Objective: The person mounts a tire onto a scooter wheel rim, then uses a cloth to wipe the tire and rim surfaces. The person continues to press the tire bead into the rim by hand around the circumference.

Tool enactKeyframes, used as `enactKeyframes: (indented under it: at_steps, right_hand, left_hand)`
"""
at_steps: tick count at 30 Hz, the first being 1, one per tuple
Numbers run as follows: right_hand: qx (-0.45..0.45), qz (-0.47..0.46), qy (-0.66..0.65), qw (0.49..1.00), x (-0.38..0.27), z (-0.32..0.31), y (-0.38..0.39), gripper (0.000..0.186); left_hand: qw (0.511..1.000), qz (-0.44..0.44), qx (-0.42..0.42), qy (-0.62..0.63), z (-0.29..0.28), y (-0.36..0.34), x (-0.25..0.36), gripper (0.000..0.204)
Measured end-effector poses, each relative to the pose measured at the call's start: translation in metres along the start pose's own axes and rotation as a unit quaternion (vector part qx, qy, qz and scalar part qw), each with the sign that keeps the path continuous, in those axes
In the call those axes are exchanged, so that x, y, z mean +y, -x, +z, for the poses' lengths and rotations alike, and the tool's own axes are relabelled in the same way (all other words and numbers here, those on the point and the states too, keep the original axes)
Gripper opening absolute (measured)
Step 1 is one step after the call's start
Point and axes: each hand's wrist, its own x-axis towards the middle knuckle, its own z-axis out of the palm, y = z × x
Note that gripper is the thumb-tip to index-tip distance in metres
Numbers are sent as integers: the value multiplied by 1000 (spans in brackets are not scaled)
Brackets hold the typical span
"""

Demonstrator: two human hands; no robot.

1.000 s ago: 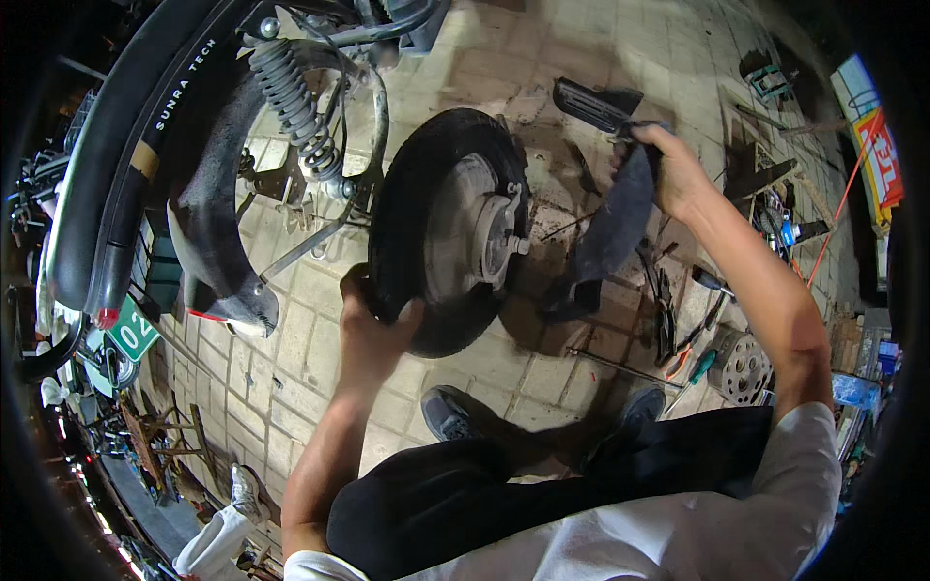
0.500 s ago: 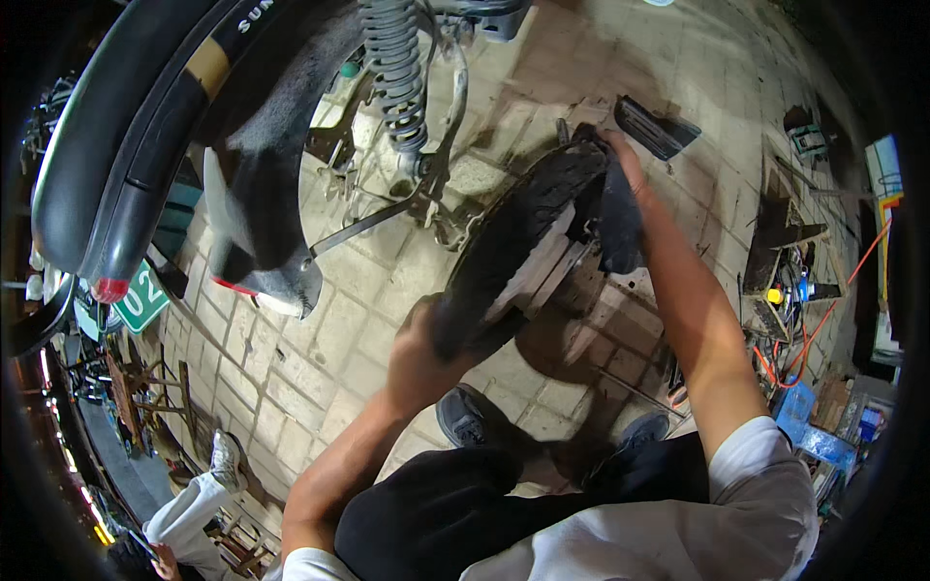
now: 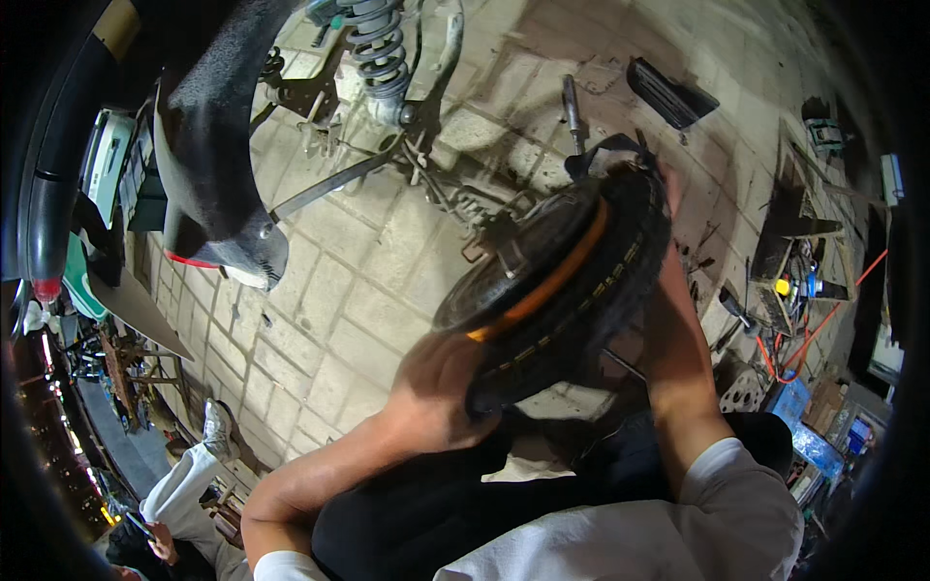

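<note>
You hold the small wheel (image 3: 557, 290), black tyre with an orange rim band, tilted and lifted off the paved floor (image 3: 329, 300) above your lap. Your left hand (image 3: 436, 392) clasps its lower edge; your right hand (image 3: 673, 281) grips the far side, fingers mostly hidden. Judgement: wheel is off the scooter; refitting remains. Beyond it hang the coil shock absorber (image 3: 380, 48) and black mudguard (image 3: 218, 145). Tools (image 3: 785, 281) lie scattered right.
</note>
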Motion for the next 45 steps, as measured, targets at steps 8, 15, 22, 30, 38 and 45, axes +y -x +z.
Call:
enactKeyframes:
  at_steps: [8, 15, 22, 30, 38, 45]
  right_hand:
    - [47, -154, 61, 985, -79, 6, 53, 32]
    - [-59, 23, 120, 991, -106, -17, 118, 48]
    - [29, -44, 235, 971, -96, 40, 139, 45]
    - [-54, -213, 145, 965, -75, 134, 163, 44]
    - [-124, -198, 443, 866, -29, 152, 172, 49]
    - [-20, -272, 523, 808, -44, 145, 156, 69]
  left_hand:
    - [997, -55, 45, 42, -3, -44, 3, 74]
    - [996, 0, -36, 80, -5, -61, 1, 90]
    - [993, 10, -56, 100, -1, -58, -8, 90]
    - [970, 2, -117, 214, 0, -57, -19, 70]
    - [920, 49, -5, 388, 3, -70, -59, 52]
    - [944, -70, 2, 322, 23, -46, -69, 44]
